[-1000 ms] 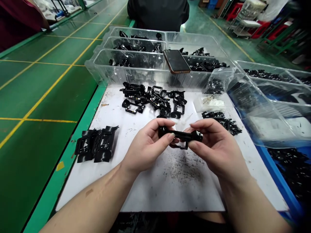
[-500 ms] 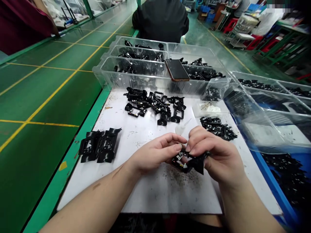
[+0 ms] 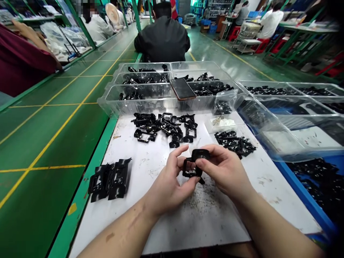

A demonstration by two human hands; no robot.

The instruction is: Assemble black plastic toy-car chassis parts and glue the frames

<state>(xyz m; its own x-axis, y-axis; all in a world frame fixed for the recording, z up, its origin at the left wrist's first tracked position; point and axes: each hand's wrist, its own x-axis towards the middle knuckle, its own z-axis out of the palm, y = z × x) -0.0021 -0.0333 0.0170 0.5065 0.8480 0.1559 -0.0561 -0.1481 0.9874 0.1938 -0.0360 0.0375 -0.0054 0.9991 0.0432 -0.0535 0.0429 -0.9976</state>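
Both my left hand (image 3: 170, 184) and my right hand (image 3: 224, 172) pinch a small black moulded plastic frame (image 3: 192, 168) above the white work board (image 3: 188, 229). My fingertips cover parts of its edges, and a rounded black piece sits at its top. Just beyond my hands lies a loose heap of similar black parts (image 3: 163, 128). Another black heap (image 3: 235, 143) lies to the right of my right hand. A stacked row of black frames (image 3: 109, 180) rests to the left of my left hand.
Transparent plastic bins (image 3: 134, 102) holding black parts line the far edge, with a smartphone (image 3: 182, 89) lying across them. More transparent trays (image 3: 279, 91) and a blue crate (image 3: 309, 190) stand on the right. A person in a black jacket (image 3: 162, 41) sits beyond the bins.
My view has tilted up and shows more of the far room. My hands have moved up the board, and the part now shows as a compact frame between them.
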